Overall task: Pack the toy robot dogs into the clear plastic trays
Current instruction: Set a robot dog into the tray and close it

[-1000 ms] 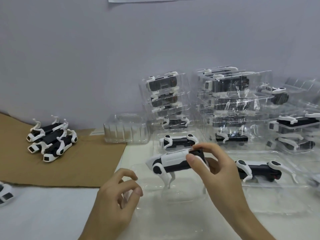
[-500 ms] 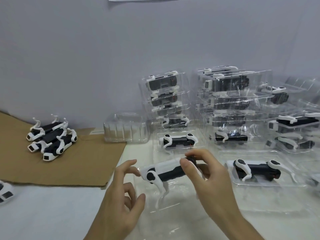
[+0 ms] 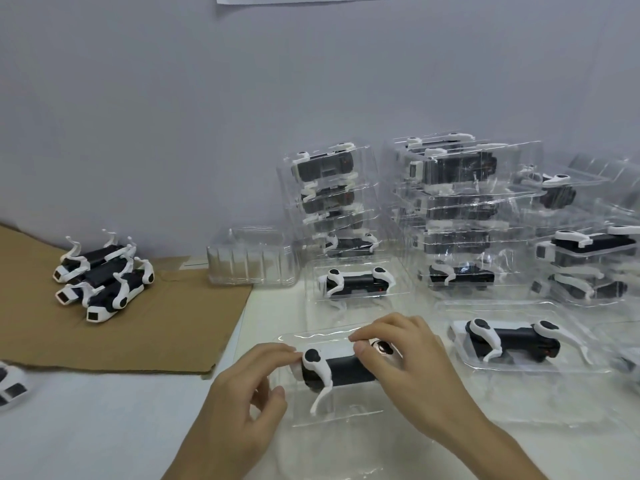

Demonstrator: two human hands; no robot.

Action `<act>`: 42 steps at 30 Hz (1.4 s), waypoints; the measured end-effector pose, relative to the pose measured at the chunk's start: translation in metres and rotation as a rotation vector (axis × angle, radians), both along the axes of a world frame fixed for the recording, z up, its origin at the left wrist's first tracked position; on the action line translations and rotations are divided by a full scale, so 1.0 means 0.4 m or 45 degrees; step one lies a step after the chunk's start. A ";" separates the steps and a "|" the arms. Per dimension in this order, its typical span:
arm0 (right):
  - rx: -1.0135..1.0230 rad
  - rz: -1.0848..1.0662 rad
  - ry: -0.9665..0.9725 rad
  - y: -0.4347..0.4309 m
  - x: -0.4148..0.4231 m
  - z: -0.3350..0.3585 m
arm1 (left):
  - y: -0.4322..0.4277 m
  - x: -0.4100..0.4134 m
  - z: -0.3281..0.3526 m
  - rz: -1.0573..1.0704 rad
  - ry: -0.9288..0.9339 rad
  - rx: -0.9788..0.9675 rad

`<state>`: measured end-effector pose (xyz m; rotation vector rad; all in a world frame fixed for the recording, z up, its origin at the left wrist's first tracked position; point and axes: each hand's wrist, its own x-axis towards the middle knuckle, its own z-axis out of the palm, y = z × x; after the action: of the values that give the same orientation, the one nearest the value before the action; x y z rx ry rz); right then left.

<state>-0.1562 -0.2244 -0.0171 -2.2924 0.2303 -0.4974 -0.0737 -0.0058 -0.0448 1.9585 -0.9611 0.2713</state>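
A black-and-white toy robot dog (image 3: pixel 337 370) lies on its side in a clear plastic tray (image 3: pixel 332 415) near the table's front. My right hand (image 3: pixel 405 368) grips its rear end from above. My left hand (image 3: pixel 249 393) touches its head end with fingertips. Another dog (image 3: pixel 509 341) lies in a tray (image 3: pixel 519 367) just right of it, and one more dog (image 3: pixel 356 282) lies packed in a tray behind. Three loose dogs (image 3: pixel 104 278) lie on brown cardboard (image 3: pixel 138 327) at the left.
Tall stacks of filled clear trays (image 3: pixel 460 216) stand at the back and right against the grey wall. A stack of empty clear trays (image 3: pixel 251 259) sits at the cardboard's far corner. Part of another dog (image 3: pixel 10 386) shows at the left edge.
My right hand lowered the dog from the air and turned it onto its side in the front tray. My left hand came in and touched its head end.
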 end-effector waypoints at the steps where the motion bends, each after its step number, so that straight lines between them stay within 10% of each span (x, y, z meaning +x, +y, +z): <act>1: -0.005 0.017 0.012 0.000 0.001 -0.001 | 0.001 0.000 -0.001 0.007 -0.004 0.016; 21: 0.587 -0.044 0.363 -0.043 0.021 -0.008 | 0.009 -0.001 0.007 0.188 -0.010 0.172; 29: 0.533 -0.012 0.446 -0.045 0.022 -0.024 | 0.006 0.024 0.006 0.259 0.974 -0.056; 42: 0.687 0.215 0.033 0.007 0.005 -0.014 | 0.055 0.010 0.031 -0.174 1.233 -0.345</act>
<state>-0.1542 -0.2217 -0.0228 -1.7726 0.1577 -0.2755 -0.0697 0.0160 -0.0325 1.4778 -0.3748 -0.5619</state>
